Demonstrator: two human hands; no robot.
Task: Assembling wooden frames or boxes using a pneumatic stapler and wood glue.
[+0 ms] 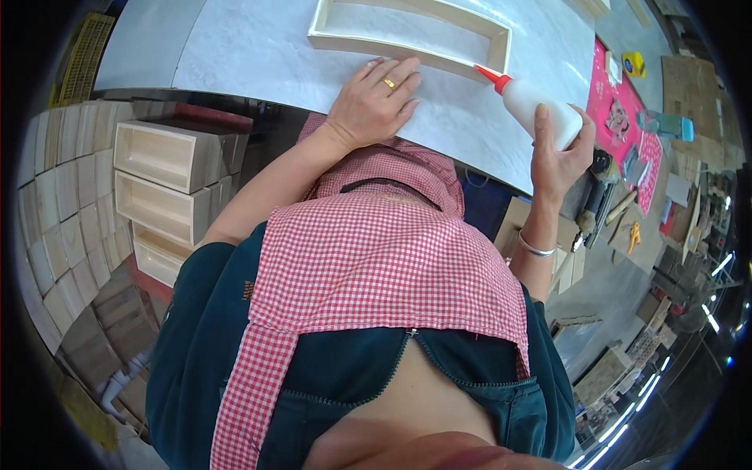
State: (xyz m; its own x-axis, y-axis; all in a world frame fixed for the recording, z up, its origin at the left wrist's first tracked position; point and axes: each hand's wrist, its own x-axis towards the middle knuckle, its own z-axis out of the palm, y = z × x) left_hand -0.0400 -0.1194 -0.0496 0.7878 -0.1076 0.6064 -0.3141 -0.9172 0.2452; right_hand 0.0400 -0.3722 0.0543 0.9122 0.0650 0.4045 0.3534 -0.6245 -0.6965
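A shallow rectangular wooden frame [407, 56] lies on the pale marbled tabletop [258, 55]. My right hand [565, 153] is wrapped round a white squeeze glue bottle [540, 110], tilted so that its red nozzle tip [487, 74] points at the frame's near right corner. Whether the tip touches the wood I cannot tell. My left hand [380, 98] rests on the tabletop by the frame's near side, palm down, fingers stretched toward it, with a gold ring on one finger. It holds nothing that I can see.
Several open wooden boxes [157, 157] are stacked left of the table, beside stacked wood blocks [70, 196]. To the right, a pink cloth [607, 102] bears small items, with a clear bottle [666, 125] and a yellow container [634, 65] nearby. Orange-handled scissors [634, 236] lie lower down.
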